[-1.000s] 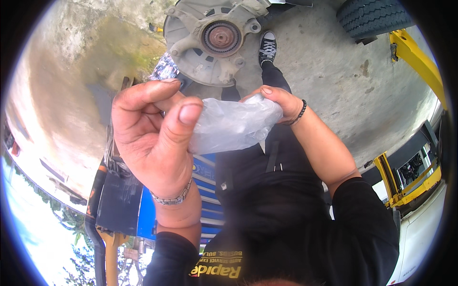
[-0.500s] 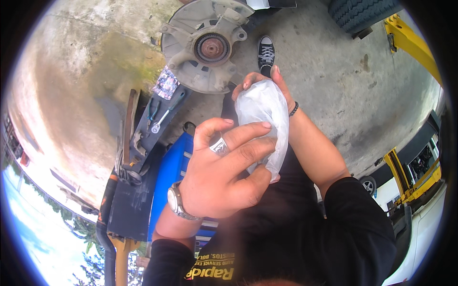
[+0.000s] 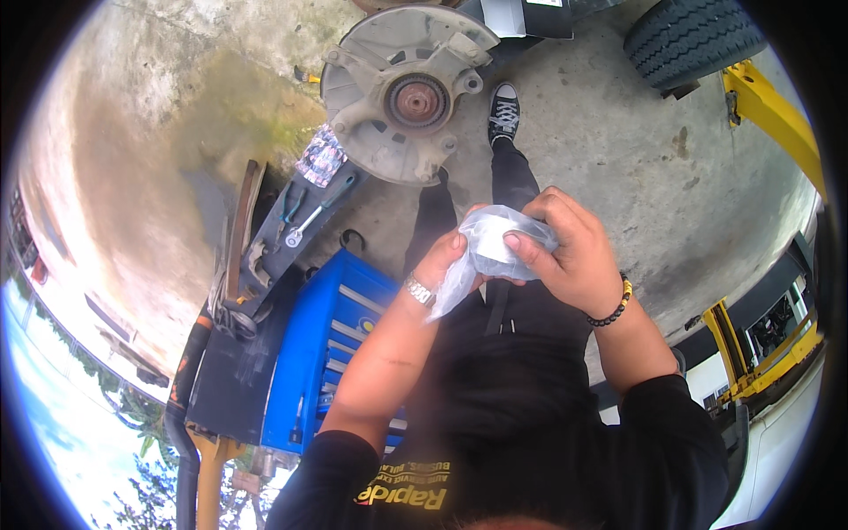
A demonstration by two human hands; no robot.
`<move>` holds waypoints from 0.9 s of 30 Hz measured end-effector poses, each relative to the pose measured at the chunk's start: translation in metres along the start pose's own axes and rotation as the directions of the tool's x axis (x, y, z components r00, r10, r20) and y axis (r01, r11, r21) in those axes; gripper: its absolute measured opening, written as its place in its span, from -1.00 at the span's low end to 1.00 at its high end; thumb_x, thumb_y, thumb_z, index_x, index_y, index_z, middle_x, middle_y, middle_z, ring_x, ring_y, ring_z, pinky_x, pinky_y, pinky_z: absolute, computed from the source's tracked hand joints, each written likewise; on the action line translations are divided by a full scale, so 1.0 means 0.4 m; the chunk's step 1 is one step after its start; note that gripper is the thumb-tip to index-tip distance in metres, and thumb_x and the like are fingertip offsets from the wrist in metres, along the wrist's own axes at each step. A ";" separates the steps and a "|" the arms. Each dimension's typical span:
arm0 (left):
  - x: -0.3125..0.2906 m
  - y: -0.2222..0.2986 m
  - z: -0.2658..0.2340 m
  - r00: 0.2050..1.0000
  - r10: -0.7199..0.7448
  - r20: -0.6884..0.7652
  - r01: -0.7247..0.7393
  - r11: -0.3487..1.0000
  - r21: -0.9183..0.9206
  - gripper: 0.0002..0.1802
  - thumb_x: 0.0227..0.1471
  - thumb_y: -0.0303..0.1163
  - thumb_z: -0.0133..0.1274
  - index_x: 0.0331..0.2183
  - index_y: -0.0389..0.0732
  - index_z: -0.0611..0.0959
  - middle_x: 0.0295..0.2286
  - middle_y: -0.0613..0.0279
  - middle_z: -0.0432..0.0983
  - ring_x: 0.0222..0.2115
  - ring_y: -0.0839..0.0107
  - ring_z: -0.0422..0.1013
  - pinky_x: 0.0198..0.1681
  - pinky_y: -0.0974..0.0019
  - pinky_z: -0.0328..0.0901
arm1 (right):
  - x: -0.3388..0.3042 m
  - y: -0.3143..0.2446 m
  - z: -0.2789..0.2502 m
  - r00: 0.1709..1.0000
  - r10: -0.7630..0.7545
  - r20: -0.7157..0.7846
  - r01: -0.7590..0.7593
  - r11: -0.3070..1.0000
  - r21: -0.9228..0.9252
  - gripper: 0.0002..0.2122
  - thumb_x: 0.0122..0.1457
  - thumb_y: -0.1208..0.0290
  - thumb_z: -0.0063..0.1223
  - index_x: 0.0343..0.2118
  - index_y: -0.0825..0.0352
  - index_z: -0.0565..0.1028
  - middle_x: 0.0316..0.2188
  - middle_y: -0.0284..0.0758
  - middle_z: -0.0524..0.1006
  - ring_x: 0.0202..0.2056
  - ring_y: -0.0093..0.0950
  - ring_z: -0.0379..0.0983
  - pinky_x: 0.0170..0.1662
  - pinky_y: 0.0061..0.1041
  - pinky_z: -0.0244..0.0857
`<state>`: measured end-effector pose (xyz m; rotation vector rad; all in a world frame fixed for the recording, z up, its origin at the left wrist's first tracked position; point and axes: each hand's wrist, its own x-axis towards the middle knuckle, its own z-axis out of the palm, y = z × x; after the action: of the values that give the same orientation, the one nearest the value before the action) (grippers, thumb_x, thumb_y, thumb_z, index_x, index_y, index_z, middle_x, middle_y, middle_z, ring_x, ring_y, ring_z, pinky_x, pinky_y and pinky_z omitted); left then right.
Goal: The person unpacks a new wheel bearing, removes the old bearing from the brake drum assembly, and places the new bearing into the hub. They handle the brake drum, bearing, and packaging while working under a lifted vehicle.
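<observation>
A translucent plastic bag (image 3: 473,238) is held in front of my waist. It wraps round a rounded, pale object whose kind I cannot make out. My right hand (image 3: 572,256) closes on the bag's right side, its thumb pressed across the front. On the left, my left hand (image 3: 442,257) grips the bag's gathered side, and a loose flap hangs below those fingers. Some fingers of both hands are hidden behind the plastic. Beyond the hands stands a wheel hub (image 3: 416,102) with a grey metal backing plate (image 3: 371,146) around it.
A ratchet (image 3: 305,225), pliers (image 3: 291,205) and a patterned cloth (image 3: 321,157) lie on a dark lift arm at left. Near my left forearm is a blue tool cabinet (image 3: 309,344). A tire (image 3: 693,42) and yellow lift arm (image 3: 777,119) stand at far right.
My left hand has come out from over the bag's opening to grip its left side. The bag is now bunched tighter and lower, and my right hand has turned over its right side.
</observation>
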<state>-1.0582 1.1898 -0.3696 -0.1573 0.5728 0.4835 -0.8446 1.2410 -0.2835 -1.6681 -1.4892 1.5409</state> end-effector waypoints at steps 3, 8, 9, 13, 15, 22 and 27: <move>0.013 0.007 -0.012 0.971 0.165 0.170 -0.125 0.966 -0.224 -0.04 -0.02 0.32 0.31 0.13 -0.22 0.44 0.09 -0.13 0.42 0.04 0.08 0.49 0.07 -0.03 0.47 | 0.006 -0.014 0.032 0.961 -0.274 -0.041 0.269 0.957 -0.109 -0.72 0.09 0.30 0.42 -0.39 0.34 0.50 -0.46 -0.28 0.46 -0.54 -0.31 0.48 -0.40 -0.39 0.42; -0.015 0.051 -0.006 0.938 0.142 0.317 -0.091 0.981 -0.170 -0.04 -0.08 0.21 0.39 0.14 -0.30 0.52 0.08 -0.49 0.39 0.14 -0.23 0.40 0.22 -0.17 0.32 | -0.009 -0.071 0.028 0.819 -0.568 0.083 0.574 0.814 -0.094 -0.67 -0.08 0.29 0.52 -0.53 0.22 0.44 -0.56 -0.42 0.38 -0.69 -0.46 0.36 -0.61 -0.43 0.27; -0.018 0.055 -0.002 0.926 0.120 0.357 -0.072 0.987 -0.144 -0.03 -0.09 0.19 0.39 0.16 -0.30 0.52 0.09 -0.50 0.38 0.16 -0.25 0.39 0.23 -0.19 0.30 | -0.005 -0.081 0.021 0.808 -0.581 0.094 0.586 0.809 -0.033 -0.64 -0.11 0.27 0.54 -0.59 0.18 0.42 -0.56 -0.44 0.39 -0.71 -0.50 0.33 -0.66 -0.49 0.19; -0.004 0.032 0.006 0.883 0.143 0.448 -0.073 0.983 -0.169 -0.02 -0.08 0.15 0.40 0.19 -0.31 0.49 0.07 -0.51 0.39 0.14 -0.25 0.40 0.24 -0.15 0.27 | 0.000 -0.129 0.009 0.736 -0.671 0.086 0.641 0.732 0.230 -0.58 -0.10 0.25 0.55 -0.68 0.15 0.36 -0.57 -0.45 0.42 -0.72 -0.50 0.31 -0.66 -0.52 0.10; 0.004 0.012 0.000 0.856 0.162 0.491 -0.079 0.979 -0.187 -0.03 -0.06 0.15 0.39 0.19 -0.31 0.48 0.06 -0.51 0.39 0.13 -0.24 0.40 0.23 -0.16 0.28 | 0.001 -0.147 0.018 0.739 -0.666 0.107 0.596 0.719 0.357 -0.58 -0.07 0.28 0.55 -0.68 0.16 0.35 -0.58 -0.45 0.41 -0.73 -0.50 0.30 -0.67 -0.50 0.06; -0.013 0.023 -0.084 0.910 0.142 0.390 -0.069 0.978 -0.195 -0.30 -0.09 0.23 0.37 -0.08 -0.05 0.58 0.02 -0.33 0.37 -0.05 -0.26 0.50 -0.02 -0.27 0.49 | 0.001 -0.177 -0.040 0.652 -0.740 0.167 0.320 0.469 0.823 -0.53 0.06 0.42 0.46 -0.69 0.18 0.25 -0.64 -0.44 0.39 -0.72 -0.46 0.32 -0.51 -0.37 0.17; -0.031 0.058 -0.080 0.927 0.318 0.200 -0.211 0.882 -0.422 -0.25 0.15 0.29 0.13 0.05 -0.16 0.53 0.11 -0.26 0.37 0.02 -0.30 0.48 0.07 -0.32 0.44 | 0.044 -0.113 -0.121 0.701 -0.699 0.143 0.185 0.372 0.910 -0.64 -0.04 0.59 0.45 -0.58 0.20 0.35 -0.66 -0.46 0.37 -0.57 -0.46 0.41 -0.14 -0.12 0.46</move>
<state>-1.0938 1.1965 -0.3895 -0.3961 0.2267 0.8763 -0.8231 1.2881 -0.2384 -0.1731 -0.9230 1.9463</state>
